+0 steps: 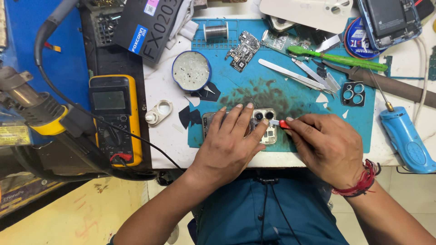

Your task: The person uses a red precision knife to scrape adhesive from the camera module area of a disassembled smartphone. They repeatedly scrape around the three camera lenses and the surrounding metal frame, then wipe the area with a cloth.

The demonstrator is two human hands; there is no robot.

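Everything sits around the blue rubber mat (290, 97), its ribbed surface smeared with dark grime. At the mat's near edge lies a metal phone frame (268, 129), pale and matte, with round glassy camera lenses set in one corner. The left hand (229, 143) is spread flat over the frame, fingers splayed and pressing it down, thumb tip beside the lenses. The right hand (324, 143) is curled tight around a slim red-handled tool (281, 123), whose flat steel tip touches the frame just beside the lenses. A red thread band wraps that wrist. Up the mat from the frame lie shiny steel tweezers (290, 72), a green plastic pry tool (338, 58) and a bare circuit board (243, 49). Off the mat's left edge stands a yellow multimeter (116, 118), and at its upper left corner a round tin (191, 71) of grey paste.
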